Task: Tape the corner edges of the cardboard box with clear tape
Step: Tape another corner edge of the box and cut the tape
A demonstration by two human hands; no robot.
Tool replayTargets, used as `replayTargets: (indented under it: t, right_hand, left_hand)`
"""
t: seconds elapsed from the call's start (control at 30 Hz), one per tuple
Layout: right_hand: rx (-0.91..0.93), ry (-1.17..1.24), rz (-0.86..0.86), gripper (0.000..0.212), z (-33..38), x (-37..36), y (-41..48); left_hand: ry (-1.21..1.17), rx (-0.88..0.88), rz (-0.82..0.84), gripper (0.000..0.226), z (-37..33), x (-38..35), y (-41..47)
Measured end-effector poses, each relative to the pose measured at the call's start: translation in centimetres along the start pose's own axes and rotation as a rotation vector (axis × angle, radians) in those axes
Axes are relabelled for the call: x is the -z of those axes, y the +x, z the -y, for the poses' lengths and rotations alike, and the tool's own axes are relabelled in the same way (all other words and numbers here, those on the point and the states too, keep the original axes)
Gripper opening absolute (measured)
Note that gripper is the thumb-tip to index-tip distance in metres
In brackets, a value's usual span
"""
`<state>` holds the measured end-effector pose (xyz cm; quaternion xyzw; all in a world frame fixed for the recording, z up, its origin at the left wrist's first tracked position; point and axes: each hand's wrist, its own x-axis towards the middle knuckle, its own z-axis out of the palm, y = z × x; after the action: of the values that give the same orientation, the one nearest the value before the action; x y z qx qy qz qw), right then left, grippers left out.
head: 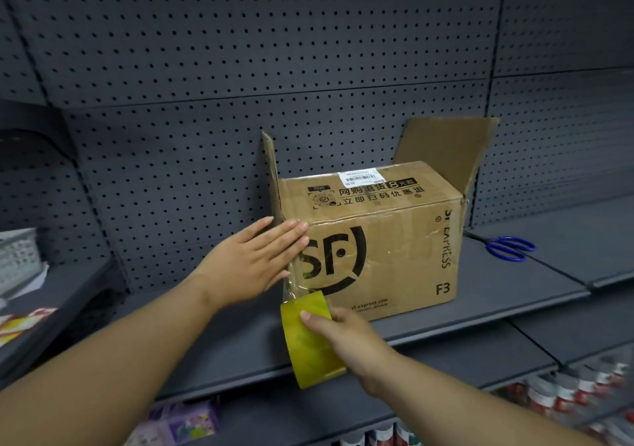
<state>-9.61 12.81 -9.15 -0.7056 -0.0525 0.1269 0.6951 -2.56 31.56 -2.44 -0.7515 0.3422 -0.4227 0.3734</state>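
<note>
A brown cardboard box with black printing stands on a dark grey shelf, two of its flaps raised. My left hand lies flat with straight fingers against the box's front left vertical corner. My right hand grips a yellowish roll of clear tape just below that corner, at the box's lower left. A strip of tape runs from the roll up along the corner edge under my left hand.
Blue-handled scissors lie on the shelf to the right of the box. A dark pegboard wall stands behind. Packaged goods fill the lower shelf at the bottom right, and a neighbouring shelf juts in at the left.
</note>
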Motion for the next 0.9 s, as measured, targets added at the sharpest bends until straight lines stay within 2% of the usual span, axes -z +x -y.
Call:
replayTargets:
  t: [0.3,0.47,0.57,0.7,0.8,0.9]
  right_hand:
    - [-0.048,0.071,-0.002,0.012,0.0,0.6,0.0]
    - [-0.012,-0.081,-0.035,0.029,0.5,2.2,-0.3]
    - [0.040,-0.118,-0.054,0.022,1.3,5.5,-0.3]
    - [0.056,-0.199,-0.321,0.025,1.7,12.5,0.4]
    - [0.043,-0.403,-0.567,0.024,1.8,19.0,1.2]
    - [-0.008,-0.620,-0.660,0.028,1.9,25.9,2.3]
  left_hand:
    - [-0.125,0.054,-0.081,0.046,-0.8,1.8,2.7]
    - [-0.143,0.100,-0.040,0.048,-1.5,2.7,4.8]
    - [-0.207,0.143,-0.027,0.047,-2.5,3.5,7.2]
    - [-0.322,0.206,-0.001,0.051,-4.9,4.9,11.1]
    - [-0.330,0.212,0.015,0.053,-7.1,5.6,14.6]
    - [-0.314,0.229,0.045,0.055,-9.6,6.3,18.6]
